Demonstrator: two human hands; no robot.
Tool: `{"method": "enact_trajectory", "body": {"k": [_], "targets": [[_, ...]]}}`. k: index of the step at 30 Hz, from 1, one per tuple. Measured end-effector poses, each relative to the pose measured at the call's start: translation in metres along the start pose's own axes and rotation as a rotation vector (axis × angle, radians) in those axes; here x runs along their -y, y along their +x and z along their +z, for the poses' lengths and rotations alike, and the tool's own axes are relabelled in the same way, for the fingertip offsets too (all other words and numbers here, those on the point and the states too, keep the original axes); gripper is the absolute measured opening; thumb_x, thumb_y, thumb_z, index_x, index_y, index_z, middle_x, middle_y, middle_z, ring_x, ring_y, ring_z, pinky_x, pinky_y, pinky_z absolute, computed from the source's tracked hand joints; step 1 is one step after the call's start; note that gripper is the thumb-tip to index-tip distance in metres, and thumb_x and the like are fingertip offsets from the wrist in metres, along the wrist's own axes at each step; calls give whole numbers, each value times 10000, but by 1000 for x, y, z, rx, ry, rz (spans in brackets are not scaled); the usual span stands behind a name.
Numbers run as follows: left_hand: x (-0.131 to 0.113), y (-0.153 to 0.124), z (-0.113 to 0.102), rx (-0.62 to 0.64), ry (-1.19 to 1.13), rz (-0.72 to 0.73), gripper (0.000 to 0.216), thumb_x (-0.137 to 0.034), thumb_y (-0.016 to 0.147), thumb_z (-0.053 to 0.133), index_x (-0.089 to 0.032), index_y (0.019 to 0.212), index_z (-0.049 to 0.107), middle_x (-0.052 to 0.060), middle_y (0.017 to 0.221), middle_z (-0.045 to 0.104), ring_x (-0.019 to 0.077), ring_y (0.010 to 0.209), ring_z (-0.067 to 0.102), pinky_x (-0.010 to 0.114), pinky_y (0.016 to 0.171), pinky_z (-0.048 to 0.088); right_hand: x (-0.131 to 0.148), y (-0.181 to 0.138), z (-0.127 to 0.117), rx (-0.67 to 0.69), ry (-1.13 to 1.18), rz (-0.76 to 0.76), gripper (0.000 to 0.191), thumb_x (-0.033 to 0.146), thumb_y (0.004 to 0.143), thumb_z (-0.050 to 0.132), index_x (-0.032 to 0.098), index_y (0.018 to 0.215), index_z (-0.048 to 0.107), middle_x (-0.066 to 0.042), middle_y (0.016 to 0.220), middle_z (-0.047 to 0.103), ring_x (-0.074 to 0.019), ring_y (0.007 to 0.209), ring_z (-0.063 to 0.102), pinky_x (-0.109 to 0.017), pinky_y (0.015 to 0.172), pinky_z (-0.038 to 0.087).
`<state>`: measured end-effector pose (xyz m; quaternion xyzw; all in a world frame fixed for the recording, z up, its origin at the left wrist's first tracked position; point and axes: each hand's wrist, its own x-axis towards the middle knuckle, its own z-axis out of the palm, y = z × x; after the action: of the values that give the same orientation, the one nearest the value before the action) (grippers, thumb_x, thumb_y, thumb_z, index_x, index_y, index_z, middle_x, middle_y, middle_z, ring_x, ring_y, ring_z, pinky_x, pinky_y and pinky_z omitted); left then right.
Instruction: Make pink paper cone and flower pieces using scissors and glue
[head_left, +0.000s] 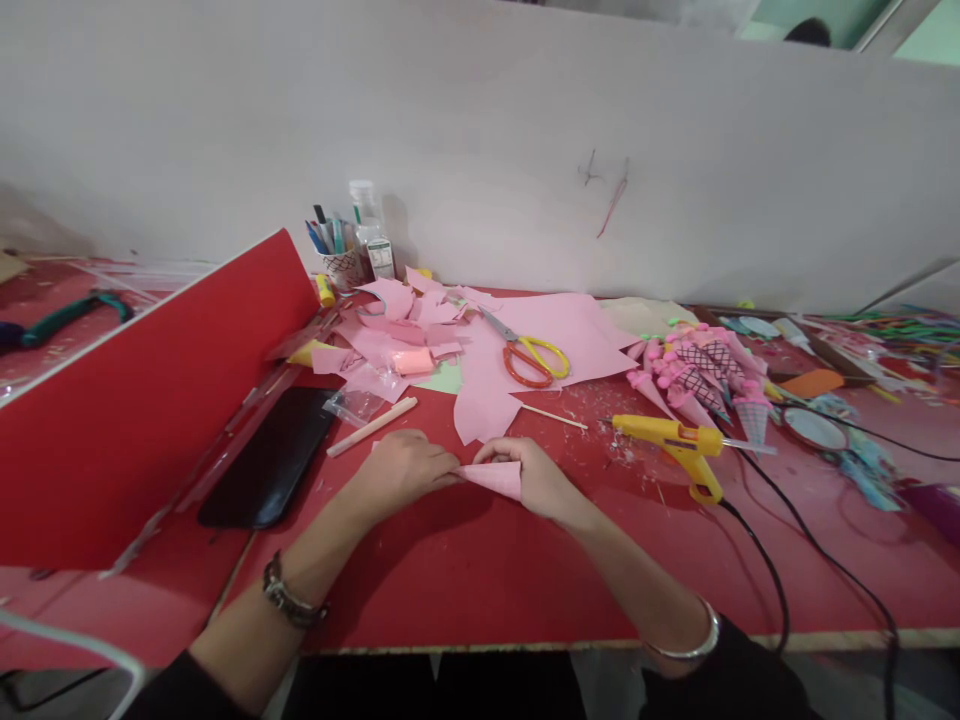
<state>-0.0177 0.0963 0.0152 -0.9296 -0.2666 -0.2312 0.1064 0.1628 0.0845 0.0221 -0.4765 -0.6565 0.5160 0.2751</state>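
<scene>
Both of my hands meet over a small pink paper cone [496,476] lying on the red table [465,590]. My left hand [405,466] is curled, its fingers pinching the cone's pointed left end. My right hand [534,472] is closed around the cone's wider right end. A watch sits on my left wrist and a bangle on my right. A yellow glue gun [679,441] lies just right of my right hand, and a white glue stick [373,426] lies just beyond my left hand.
Pink paper sheets and scraps [525,350] with orange and yellow scissors [531,358] lie behind my hands. Finished cones [697,380] are piled at right. A red board [142,400] leans at left beside a black phone [270,460]. A pen cup and bottles [352,245] stand by the wall.
</scene>
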Motion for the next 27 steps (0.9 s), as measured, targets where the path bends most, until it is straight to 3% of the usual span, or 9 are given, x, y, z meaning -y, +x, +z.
{"method": "enact_trajectory", "body": {"k": [10,14,20,27], "targets": [[9,-4,-3,28,-41,-26,559,-382,912,184,-186,639,629,-22,504,628,98,433,517,228,485,340,0,0,-5,20,42,116,161,300,659,589,148,657,537,69,489,395,-47,448,303,-188,437,214],[10,-3,-4,8,-20,-6,590,-380,913,162,-185,592,617,-30,425,576,98,380,485,231,452,315,-2,0,-6,26,20,98,163,302,662,584,144,663,542,60,510,424,-48,459,325,-186,438,217],[6,-1,-3,-2,-21,2,540,-393,911,172,-182,738,638,-21,552,652,100,458,550,227,488,353,0,1,-4,19,35,51,178,305,650,592,140,619,533,58,529,432,-44,477,332,-183,445,227],[6,1,-7,-63,25,37,521,-314,925,206,-184,635,619,-44,447,595,87,371,481,223,454,329,4,0,-3,57,112,128,190,337,643,591,159,653,524,87,412,387,-40,387,316,-178,386,207]]}}
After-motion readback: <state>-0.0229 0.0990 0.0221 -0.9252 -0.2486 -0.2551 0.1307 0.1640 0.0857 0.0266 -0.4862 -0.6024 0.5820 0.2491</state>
